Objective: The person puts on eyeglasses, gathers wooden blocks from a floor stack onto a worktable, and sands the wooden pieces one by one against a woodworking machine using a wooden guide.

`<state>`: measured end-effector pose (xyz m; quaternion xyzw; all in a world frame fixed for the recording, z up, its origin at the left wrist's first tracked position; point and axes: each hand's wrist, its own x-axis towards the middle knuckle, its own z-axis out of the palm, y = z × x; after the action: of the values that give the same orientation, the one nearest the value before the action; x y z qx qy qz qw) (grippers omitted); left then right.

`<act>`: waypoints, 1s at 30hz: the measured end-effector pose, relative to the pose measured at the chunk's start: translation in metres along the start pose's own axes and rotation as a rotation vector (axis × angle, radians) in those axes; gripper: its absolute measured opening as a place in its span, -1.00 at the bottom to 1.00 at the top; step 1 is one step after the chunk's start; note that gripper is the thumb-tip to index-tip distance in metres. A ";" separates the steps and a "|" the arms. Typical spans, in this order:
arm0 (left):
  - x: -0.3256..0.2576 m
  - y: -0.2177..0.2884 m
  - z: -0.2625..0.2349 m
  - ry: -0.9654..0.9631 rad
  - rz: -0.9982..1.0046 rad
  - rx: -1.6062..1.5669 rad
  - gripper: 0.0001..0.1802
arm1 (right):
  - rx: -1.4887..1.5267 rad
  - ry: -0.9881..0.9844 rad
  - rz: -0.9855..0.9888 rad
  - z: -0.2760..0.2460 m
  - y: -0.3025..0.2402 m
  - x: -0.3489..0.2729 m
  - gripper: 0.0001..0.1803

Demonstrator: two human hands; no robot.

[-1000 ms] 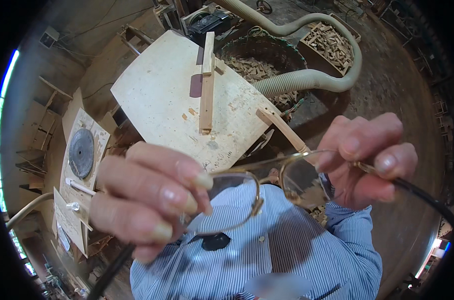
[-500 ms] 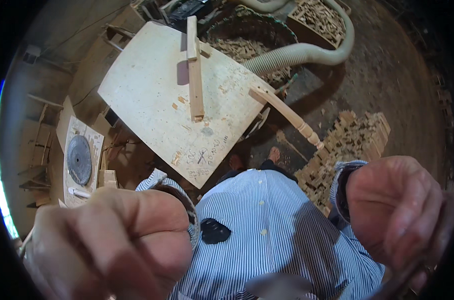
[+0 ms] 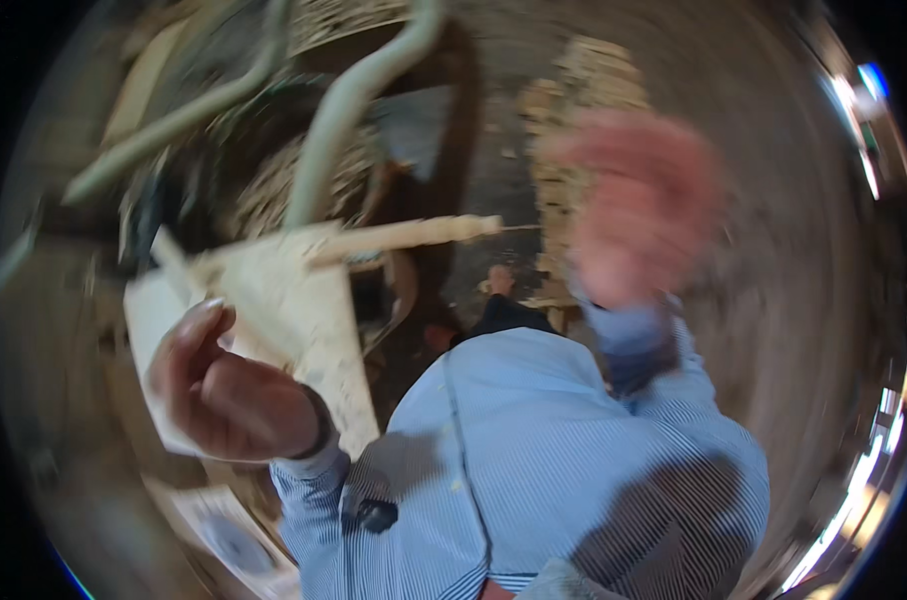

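My left hand (image 3: 236, 395) is raised over the near part of a pale board (image 3: 339, 385). Its fingers are half curled, the fingertips stand off the palm, and nothing shows in them. Farther to the right my right hand (image 3: 644, 200) is badly smeared by motion, so its fingers cannot be made out. It covers part of a stack of small wood blocks (image 3: 599, 70) on the floor. A turned wooden leg (image 3: 414, 236) lies across the board's far edge, its narrow end sticking out to the right, apart from both hands. Part of a wooden piece (image 3: 177, 262) shows behind my left hand.
A pale ribbed hose (image 3: 339, 125) curves down by a basket of wood scraps (image 3: 279, 185) beyond the board. At the lower left lies a blurred round grey disc (image 3: 236, 540) on a light panel. Dark floor (image 3: 774, 250) stretches to the right.
The view has swung to the right, so the board and leg now sit farther left. Both hands have moved from close to the camera out to farther away. My left fingers look looser.
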<state>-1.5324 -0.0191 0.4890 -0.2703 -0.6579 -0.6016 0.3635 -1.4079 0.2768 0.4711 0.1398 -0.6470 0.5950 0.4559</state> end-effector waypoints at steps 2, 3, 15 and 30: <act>-0.033 -0.041 0.043 -0.357 -0.116 0.038 -0.70 | -0.038 0.231 0.238 -0.028 0.055 -0.047 -0.49; -0.054 -0.060 0.061 -0.492 -0.173 0.090 -0.68 | -0.075 0.388 0.440 -0.043 0.074 -0.075 -0.45; -0.215 -0.168 0.138 -1.239 -0.249 0.385 -0.53 | -0.626 0.320 1.647 -0.221 0.098 -0.407 -0.07; -0.240 -0.196 0.133 -1.167 0.258 0.501 -0.40 | -0.258 1.458 1.858 -0.092 -0.062 -0.598 0.22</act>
<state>-1.5668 0.1061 0.1784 -0.5370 -0.8299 -0.1354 0.0675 -0.9978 0.1277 0.0471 -0.8017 -0.1435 0.5675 0.1209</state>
